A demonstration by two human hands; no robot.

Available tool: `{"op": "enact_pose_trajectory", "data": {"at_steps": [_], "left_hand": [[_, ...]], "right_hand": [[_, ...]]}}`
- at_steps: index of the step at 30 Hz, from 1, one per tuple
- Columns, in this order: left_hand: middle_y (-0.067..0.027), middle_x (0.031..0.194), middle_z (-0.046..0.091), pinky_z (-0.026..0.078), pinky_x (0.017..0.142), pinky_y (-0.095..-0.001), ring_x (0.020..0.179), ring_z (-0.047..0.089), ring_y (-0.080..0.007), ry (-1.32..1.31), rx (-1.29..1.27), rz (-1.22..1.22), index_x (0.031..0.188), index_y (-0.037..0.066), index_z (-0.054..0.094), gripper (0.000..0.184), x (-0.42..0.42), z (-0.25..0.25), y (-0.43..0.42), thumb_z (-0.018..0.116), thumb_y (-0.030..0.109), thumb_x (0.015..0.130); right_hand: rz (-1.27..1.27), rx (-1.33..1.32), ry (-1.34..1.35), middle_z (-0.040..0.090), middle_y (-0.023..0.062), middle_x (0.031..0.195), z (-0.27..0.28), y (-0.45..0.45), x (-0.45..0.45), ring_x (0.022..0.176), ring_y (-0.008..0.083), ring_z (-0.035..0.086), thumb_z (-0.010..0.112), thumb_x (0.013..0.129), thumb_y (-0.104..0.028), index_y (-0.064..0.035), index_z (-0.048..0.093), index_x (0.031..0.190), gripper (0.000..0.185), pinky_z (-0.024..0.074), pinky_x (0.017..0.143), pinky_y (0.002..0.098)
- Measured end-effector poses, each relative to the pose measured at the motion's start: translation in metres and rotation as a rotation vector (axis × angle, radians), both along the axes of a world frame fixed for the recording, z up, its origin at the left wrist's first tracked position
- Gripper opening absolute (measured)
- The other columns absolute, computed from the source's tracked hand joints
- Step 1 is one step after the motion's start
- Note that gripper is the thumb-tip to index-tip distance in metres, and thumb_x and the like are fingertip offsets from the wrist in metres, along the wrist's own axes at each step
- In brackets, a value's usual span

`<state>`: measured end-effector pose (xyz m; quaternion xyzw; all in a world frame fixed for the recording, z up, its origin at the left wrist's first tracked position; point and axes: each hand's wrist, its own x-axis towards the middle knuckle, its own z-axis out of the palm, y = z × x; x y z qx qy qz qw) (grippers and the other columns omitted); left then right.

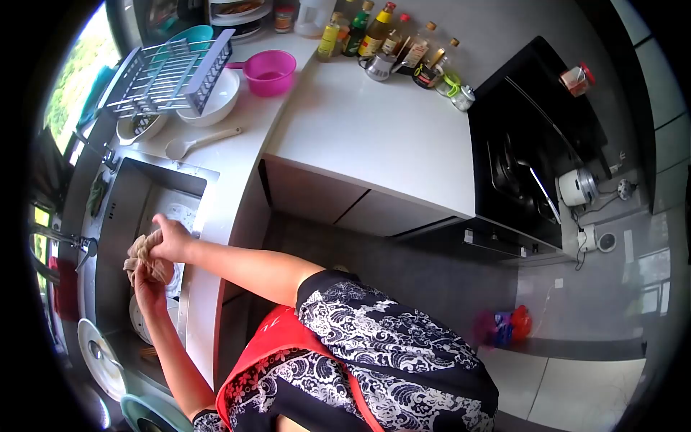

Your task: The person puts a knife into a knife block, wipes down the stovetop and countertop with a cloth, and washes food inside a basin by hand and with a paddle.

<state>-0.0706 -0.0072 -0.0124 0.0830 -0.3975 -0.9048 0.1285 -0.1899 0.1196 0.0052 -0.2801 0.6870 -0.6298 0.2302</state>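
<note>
Over the steel sink [119, 223] a beige cloth [147, 253] is bunched and twisted between both hands. My right hand [171, 241] grips its upper end, with the thumb pointing up. Lower down, my left hand [150, 288] is closed round the cloth's other part. Below the hands, white dishes [173, 309] lie partly hidden in the sink. The faucet [86, 245] stands on the left side of the sink.
Beyond the sink are a dish rack [173, 75], a white bowl [219, 97], a pink basin [270, 72] and a ladle [180, 147]. A plate [101, 360] and a teal basin [137, 410] sit nearer. Bottles [378, 32] and a stove [515, 158] are at the right.
</note>
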Motion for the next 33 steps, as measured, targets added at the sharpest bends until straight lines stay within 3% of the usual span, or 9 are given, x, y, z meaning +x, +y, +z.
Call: {"op": "enact_pose_trajectory", "data": {"at_steps": [3, 5, 7, 11, 17, 21, 26, 29, 33], "left_hand": [[-0.0123, 0.121, 0.053, 0.044, 0.096, -0.0311, 0.108, 0.055, -0.0213, -0.121, -0.327, 0.238, 0.126, 0.003, 0.046, 0.04, -0.017, 0.033, 0.034, 0.056, 0.013, 0.089], [-0.0099, 0.114, 0.056, 0.048, 0.087, -0.0278, 0.098, 0.058, -0.0179, -0.135, -0.66, 0.286, 0.121, 0.003, 0.049, 0.037, -0.031, 0.049, 0.068, 0.056, 0.002, 0.085], [-0.0073, 0.112, 0.055, 0.05, 0.072, -0.0225, 0.091, 0.058, -0.0135, 0.022, -1.067, 0.426, 0.119, 0.002, 0.05, 0.039, -0.052, 0.044, 0.107, 0.051, -0.006, 0.081], [-0.0087, 0.119, 0.051, 0.05, 0.071, -0.024, 0.092, 0.057, -0.0147, -0.086, -0.713, 0.112, 0.139, 0.009, 0.029, 0.066, -0.082, 0.085, 0.209, 0.06, 0.0, 0.081], [-0.0087, 0.137, 0.04, 0.048, 0.088, -0.0329, 0.115, 0.051, -0.0226, -0.158, -0.622, -0.137, 0.135, 0.008, 0.039, 0.055, -0.136, 0.103, 0.29, 0.06, 0.01, 0.085], [-0.009, 0.131, 0.048, 0.046, 0.088, -0.0326, 0.114, 0.052, -0.021, -0.313, -0.624, 0.099, 0.129, 0.008, 0.047, 0.042, -0.163, 0.039, 0.213, 0.056, 0.01, 0.088], [-0.0072, 0.12, 0.052, 0.044, 0.085, -0.0255, 0.098, 0.054, -0.0151, -0.492, -0.91, 0.482, 0.126, 0.004, 0.047, 0.038, -0.119, -0.049, 0.091, 0.052, 0.003, 0.089], [-0.0104, 0.117, 0.053, 0.045, 0.082, -0.0281, 0.095, 0.055, -0.0168, -0.752, -1.351, 0.585, 0.119, 0.002, 0.053, 0.036, -0.079, -0.081, 0.053, 0.059, 0.012, 0.085], [-0.0133, 0.113, 0.053, 0.044, 0.086, -0.0327, 0.099, 0.055, -0.0266, -0.769, -1.682, 0.673, 0.113, 0.003, 0.057, 0.031, -0.088, -0.056, 0.118, 0.054, 0.017, 0.086]], "right_hand": [[-0.071, -0.104, 0.058, 0.058, 0.0195, 0.109, 0.008, 0.032, -0.012, 0.093, 0.0292, 0.06, 0.069, 0.066, -0.016, -0.0068, 0.032, 0.135, 0.079, 0.0486, 0.076, 0.0355], [0.339, -0.306, -0.498, 0.05, 0.0145, 0.121, 0.037, 0.069, -0.014, 0.1, 0.0244, 0.055, 0.071, 0.067, -0.016, -0.0122, 0.027, 0.14, 0.085, 0.0481, 0.076, 0.035], [0.193, -0.402, -0.176, 0.045, 0.0079, 0.122, 0.014, 0.074, -0.021, 0.103, 0.0169, 0.048, 0.077, 0.066, -0.021, -0.0146, 0.029, 0.141, 0.089, 0.0475, 0.076, 0.0297], [0.142, -0.579, -0.513, 0.059, 0.0044, 0.094, 0.035, 0.173, -0.056, 0.08, 0.0125, 0.059, 0.073, 0.069, -0.006, -0.0073, 0.051, 0.115, 0.051, 0.0506, 0.057, 0.0252], [-0.215, -0.632, -0.483, 0.062, 0.0063, 0.086, 0.018, 0.372, -0.09, 0.078, 0.0157, 0.062, 0.067, 0.072, -0.011, -0.0027, 0.058, 0.099, 0.031, 0.051, 0.073, 0.03], [-0.656, -0.272, -0.163, 0.058, 0.0061, 0.104, -0.007, 0.542, -0.067, 0.097, 0.0164, 0.057, 0.075, 0.069, -0.007, -0.0057, 0.055, 0.113, 0.048, 0.0478, 0.084, 0.0308], [-0.828, 0.693, 0.603, 0.049, 0.0132, 0.12, -0.062, 0.718, -0.04, 0.106, 0.0346, 0.05, 0.079, 0.057, -0.006, -0.0111, 0.062, 0.104, 0.05, 0.0441, 0.09, 0.0419], [-0.744, 0.95, 1.0, 0.049, 0.0097, 0.122, -0.081, 0.711, -0.043, 0.104, 0.0389, 0.046, 0.074, 0.059, -0.007, -0.0149, 0.064, 0.097, 0.04, 0.0415, 0.087, 0.0486], [-0.491, 0.959, 0.98, 0.05, 0.0052, 0.12, -0.111, 0.642, -0.073, 0.106, 0.0379, 0.043, 0.066, 0.063, -0.013, -0.0191, 0.066, 0.088, 0.027, 0.0391, 0.085, 0.0518]]}}
